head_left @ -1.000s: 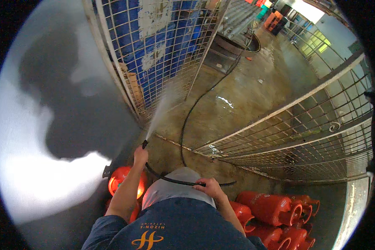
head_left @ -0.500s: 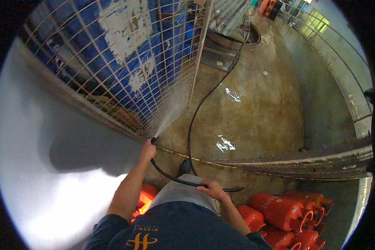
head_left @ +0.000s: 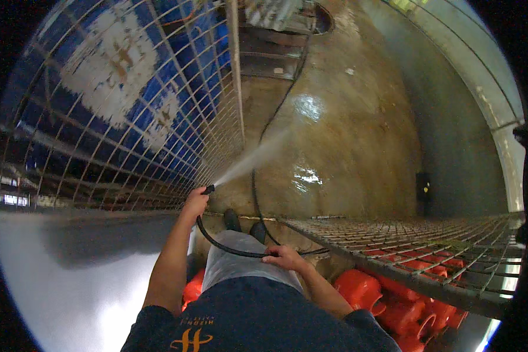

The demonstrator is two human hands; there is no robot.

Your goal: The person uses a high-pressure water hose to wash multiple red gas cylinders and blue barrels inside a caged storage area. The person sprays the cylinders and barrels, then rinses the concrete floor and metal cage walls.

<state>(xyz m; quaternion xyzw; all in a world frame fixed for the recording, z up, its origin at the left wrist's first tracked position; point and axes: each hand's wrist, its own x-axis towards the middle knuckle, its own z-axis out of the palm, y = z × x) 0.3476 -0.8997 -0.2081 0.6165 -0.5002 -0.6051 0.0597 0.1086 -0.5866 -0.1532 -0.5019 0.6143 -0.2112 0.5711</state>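
Observation:
Gripped in my left hand [head_left: 195,202] is the black nozzle [head_left: 208,189] at the end of a hose. A white spray of water [head_left: 246,161] shoots from it, up and to the right over the wet floor. The black hose [head_left: 224,251] curves from the nozzle across my front to my right hand [head_left: 284,257], whose fingers are closed around it. Past that hand, the hose loops back and runs far across the floor. My left hand is close beside the wire mesh panel [head_left: 176,141], with blue painted surfaces behind it.
Wet concrete floor [head_left: 346,141] stretches ahead. Red gas cylinders [head_left: 358,288] lie at the lower right behind another mesh panel [head_left: 440,246]; more red shows by my left side. Corrugated metal [head_left: 270,14] stands far ahead, and a pale wall [head_left: 481,76] rises at right.
The spray has swung right, off the mesh and onto the floor. My view has shifted; both my feet now show. Both hands keep their hold, slightly further left.

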